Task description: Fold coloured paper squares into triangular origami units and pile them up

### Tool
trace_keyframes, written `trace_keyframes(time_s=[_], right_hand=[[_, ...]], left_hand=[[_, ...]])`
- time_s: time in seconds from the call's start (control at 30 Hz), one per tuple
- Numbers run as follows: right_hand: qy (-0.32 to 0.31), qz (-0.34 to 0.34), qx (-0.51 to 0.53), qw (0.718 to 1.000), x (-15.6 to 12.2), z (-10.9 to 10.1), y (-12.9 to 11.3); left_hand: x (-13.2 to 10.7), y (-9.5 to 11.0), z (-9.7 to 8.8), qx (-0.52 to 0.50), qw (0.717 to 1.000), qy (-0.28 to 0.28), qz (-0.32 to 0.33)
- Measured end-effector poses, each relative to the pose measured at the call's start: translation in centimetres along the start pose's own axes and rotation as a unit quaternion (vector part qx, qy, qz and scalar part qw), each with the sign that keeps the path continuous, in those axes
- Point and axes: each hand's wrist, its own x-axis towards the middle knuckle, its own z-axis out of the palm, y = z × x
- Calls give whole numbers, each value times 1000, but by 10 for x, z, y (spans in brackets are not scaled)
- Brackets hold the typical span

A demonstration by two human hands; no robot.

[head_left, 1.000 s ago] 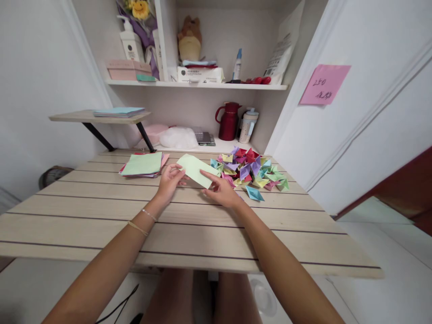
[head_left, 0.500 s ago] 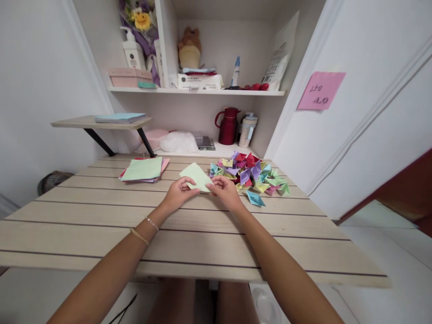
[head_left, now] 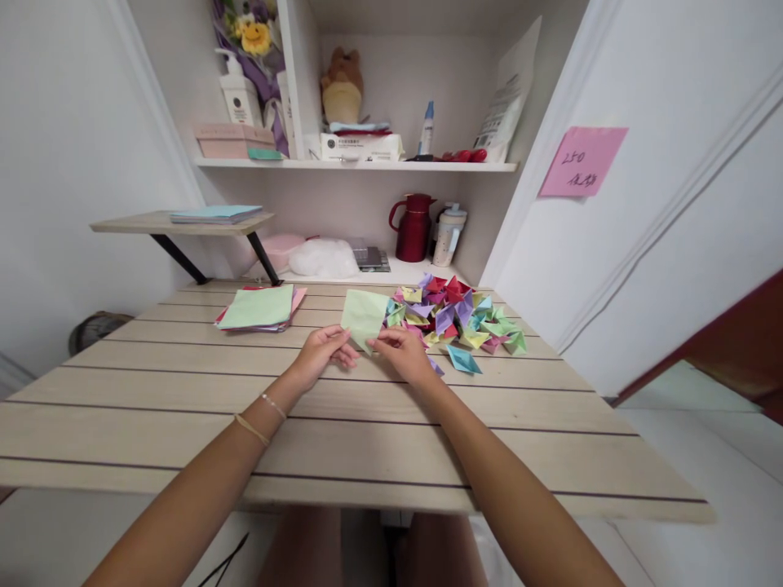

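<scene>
A light green square of paper [head_left: 363, 314] is held up in front of me, tilted, just above the table. My right hand [head_left: 400, 352] pinches its lower right part between thumb and fingers. At the paper's lower left edge, the thumb and forefinger of my left hand [head_left: 324, 355] grip it lightly, the other fingers loosely curled below. Close beyond my right hand lies a heap of folded paper boats [head_left: 462, 314] in several colours. A blue paper boat [head_left: 464, 359] sits at the near side of the heap, and a purple one [head_left: 435, 366] peeks out beside my right wrist.
A stack of coloured paper sheets [head_left: 257, 309], green on top, lies left on the slatted wooden table [head_left: 367, 440]. A raised small shelf [head_left: 134, 222] stands behind it. Farther back are a red jug [head_left: 414, 230], a pale tumbler [head_left: 449, 236] and a white plastic bag [head_left: 324, 258].
The green paper has turned and now stands more upright, facing me. My left hand has shifted its hold to the lower left edge, its fingers now lower. A purple boat by my right wrist has come into view.
</scene>
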Motion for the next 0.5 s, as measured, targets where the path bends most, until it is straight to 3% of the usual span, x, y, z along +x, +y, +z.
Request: trace_keyframes(time_s=[0.1, 0.27, 0.37, 0.5], right_hand=[[-27, 13, 7, 1000, 0, -1, 4], [-43, -4, 53, 998, -2, -2, -1], [-65, -32, 22, 997, -3, -3, -8], [-67, -41, -9, 997, -4, -3, -14]], left_hand=[[-1, 2, 2, -60, 998, -8, 2], [6, -3, -3, -31, 995, 87, 34], [10, -5, -9, -31, 989, 134, 44], [10, -2, -10, -36, 987, 147, 60]])
